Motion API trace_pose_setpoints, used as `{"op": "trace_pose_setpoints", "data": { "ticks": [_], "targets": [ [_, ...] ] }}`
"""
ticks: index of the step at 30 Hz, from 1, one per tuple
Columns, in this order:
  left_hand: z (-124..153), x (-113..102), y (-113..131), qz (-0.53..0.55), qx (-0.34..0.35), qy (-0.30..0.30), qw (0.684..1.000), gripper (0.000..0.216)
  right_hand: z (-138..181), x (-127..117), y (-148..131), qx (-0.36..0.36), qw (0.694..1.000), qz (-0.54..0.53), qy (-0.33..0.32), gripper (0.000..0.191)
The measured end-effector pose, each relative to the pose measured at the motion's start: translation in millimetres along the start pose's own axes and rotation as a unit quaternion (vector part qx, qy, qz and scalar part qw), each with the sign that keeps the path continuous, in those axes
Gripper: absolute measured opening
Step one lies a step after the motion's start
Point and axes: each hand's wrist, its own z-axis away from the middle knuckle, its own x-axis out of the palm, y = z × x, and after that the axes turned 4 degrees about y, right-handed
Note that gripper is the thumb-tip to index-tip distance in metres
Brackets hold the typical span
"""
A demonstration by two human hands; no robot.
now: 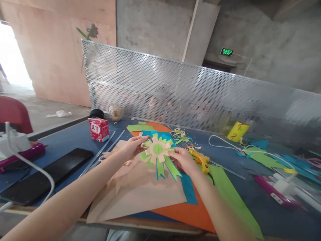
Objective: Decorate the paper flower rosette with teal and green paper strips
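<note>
Between my two hands is a paper rosette (157, 149) with a green round centre, peach and green looped petals and two green-and-blue ribbon tails hanging down. My left hand (136, 146) pinches its upper left edge. On the other side, my right hand (184, 159) grips the right edge near the tails. Beneath it lies a large peach paper sheet (140, 197), over orange paper (185, 217) and blue sheets. Just right of my right hand rests a yellow hot glue gun (200, 159). The fingertips behind the petals are partly hidden.
A black phone (50, 174) and white cable lie at left, near a red box (99, 130). Paper scraps (182, 135) are heaped behind the rosette. Green paper (228, 197), a purple power strip (276, 190) and a yellow roll (238, 131) are at right. A perforated metal screen (155, 87) bounds the back.
</note>
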Motion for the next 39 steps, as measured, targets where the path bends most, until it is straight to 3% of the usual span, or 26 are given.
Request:
{"op": "trace_pose_setpoints", "data": {
  "ticks": [8,16,29,39],
  "targets": [
    [-2.2,-1.4,-2.6,0.032,-0.048,-0.024,0.998,0.028,-4.5,-3.7,1.1,0.009,0.998,0.009,0.054,0.027],
    [1.2,6.2,-20.2,-0.094,0.014,-0.042,0.995,0.019,-6.7,1.3,4.3,-0.006,0.998,0.006,0.066,0.028],
    [-2.5,5.7,-23.0,-0.083,0.017,-0.043,0.995,0.019,-10.4,-0.5,14.0,-0.054,0.990,0.024,0.131,0.028],
    [-2.3,6.1,-23.7,-0.093,0.063,-0.015,0.994,0.022,-6.1,9.0,9.0,-0.033,0.998,-0.042,0.041,0.030]
  ]
}}
